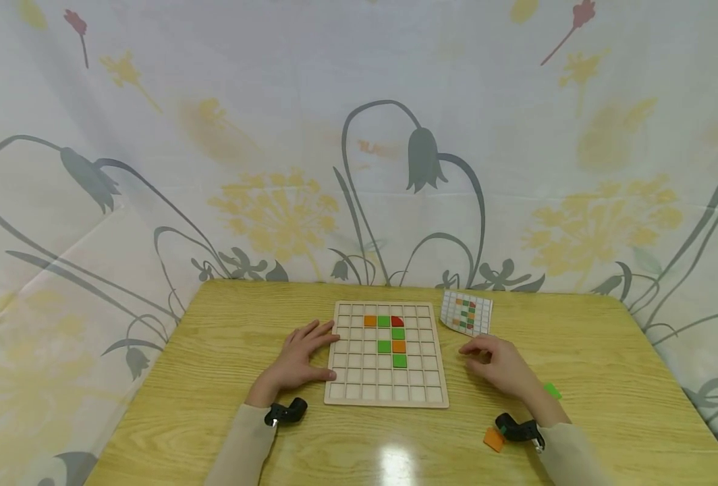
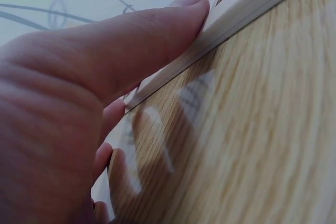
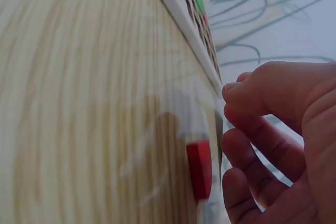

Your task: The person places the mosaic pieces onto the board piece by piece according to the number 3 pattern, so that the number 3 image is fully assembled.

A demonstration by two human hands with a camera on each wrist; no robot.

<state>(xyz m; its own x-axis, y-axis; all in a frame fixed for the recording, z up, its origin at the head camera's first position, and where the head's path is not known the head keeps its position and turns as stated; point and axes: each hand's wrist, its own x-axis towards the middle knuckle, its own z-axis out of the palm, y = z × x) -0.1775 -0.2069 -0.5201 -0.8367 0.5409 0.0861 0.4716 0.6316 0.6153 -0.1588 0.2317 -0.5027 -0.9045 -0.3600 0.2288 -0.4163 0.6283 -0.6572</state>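
Observation:
A square wooden grid board [image 1: 359, 391] lies on the table, with orange, green and red tiles in several of its cells. My left hand [image 1: 298, 358] rests at the board's left side, fingers spread and the thumb [image 2: 157, 38] touching the edge. To the right of the board, my right hand [image 1: 499, 364] is held low over the table with loosely bent fingers. In the right wrist view, the thumb and index fingertips come close together, and no tile shows in them. A red tile [image 3: 199, 170] lies on the table near those fingers; in the head view it is hidden.
Behind my right hand stands a curved pattern card [image 1: 467, 312] printed with a coloured grid. A green tile [image 1: 552, 391] lies beside my right wrist, and an orange tile [image 1: 494, 439] lies nearer the front. A flower-patterned cloth [image 1: 383, 223] hangs behind the table.

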